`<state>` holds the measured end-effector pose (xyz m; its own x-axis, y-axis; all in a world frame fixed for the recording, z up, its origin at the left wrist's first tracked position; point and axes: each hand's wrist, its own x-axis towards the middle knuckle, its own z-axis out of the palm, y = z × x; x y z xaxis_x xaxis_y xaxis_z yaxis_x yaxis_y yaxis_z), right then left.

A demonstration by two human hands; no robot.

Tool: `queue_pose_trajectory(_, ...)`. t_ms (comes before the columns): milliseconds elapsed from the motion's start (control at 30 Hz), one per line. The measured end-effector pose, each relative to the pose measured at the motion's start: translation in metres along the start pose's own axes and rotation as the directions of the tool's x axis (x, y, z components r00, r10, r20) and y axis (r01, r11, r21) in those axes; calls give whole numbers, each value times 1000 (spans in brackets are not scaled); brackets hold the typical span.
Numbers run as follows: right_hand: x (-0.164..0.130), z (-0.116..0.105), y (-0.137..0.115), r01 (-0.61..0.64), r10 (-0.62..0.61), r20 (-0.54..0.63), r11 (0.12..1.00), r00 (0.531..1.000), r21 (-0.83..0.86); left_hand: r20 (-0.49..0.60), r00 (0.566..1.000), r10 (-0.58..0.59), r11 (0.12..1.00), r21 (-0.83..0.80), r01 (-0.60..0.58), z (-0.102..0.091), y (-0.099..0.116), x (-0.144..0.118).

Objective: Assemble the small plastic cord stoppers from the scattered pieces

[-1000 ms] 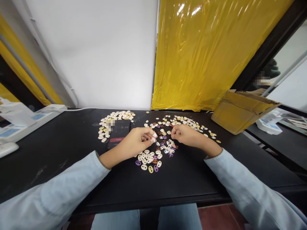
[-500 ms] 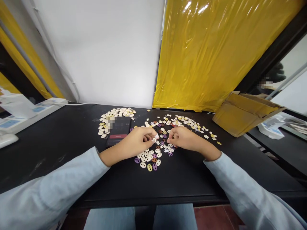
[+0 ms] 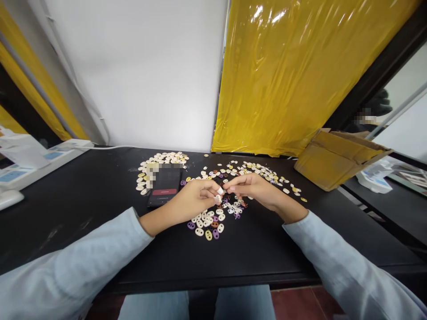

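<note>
My left hand (image 3: 196, 200) is closed in a pinch on a small white oval button-like piece (image 3: 218, 198) with holes. A white covering shows on one of its fingertips. Close beside it, the thumb and forefinger of my right hand (image 3: 251, 189) come together near that piece; whatever lies between them is too small to make out. Under and in front of the hands lie loose oval two-hole pieces (image 3: 208, 221) in white, purple, brown and yellow. Smaller white and purple bits (image 3: 235, 206) are scattered below my right hand.
A dark phone (image 3: 165, 182) lies left of my left hand, beside a pile of whitish ovals (image 3: 167, 158). More pale pieces (image 3: 262, 169) spread at the back right. A cardboard box (image 3: 336, 158) stands right; a white power strip (image 3: 66, 144) lies far left.
My right hand has moved left, its fingertips now close to those of my left hand. The left hand has shifted only slightly and still holds the white piece.
</note>
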<state>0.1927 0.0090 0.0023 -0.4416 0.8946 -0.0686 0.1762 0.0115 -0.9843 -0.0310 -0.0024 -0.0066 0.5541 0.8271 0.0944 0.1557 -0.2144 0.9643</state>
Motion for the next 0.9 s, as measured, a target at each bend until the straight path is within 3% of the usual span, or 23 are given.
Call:
queue_pose_trajectory(167, 3, 0, 1, -49, 56, -37, 983, 998, 178, -20, 999, -51, 998, -29, 50, 2, 4, -1)
queue_pose_trajectory(367, 5, 2, 2, 21, 5, -98, 965, 995, 263, -82, 997, -17, 1000, -27, 15, 2, 3, 1)
queue_pose_trajectory(667, 0, 10, -1, 54, -52, -20, 992, 998, 117, -121, 992, -45, 997, -71, 37, 1, 1, 0)
queue_pose_trajectory(900, 1, 15, -2, 120, -121, -73, 992, 990, -28, -143, 989, -41, 995, -92, 28, 4, 1, 2)
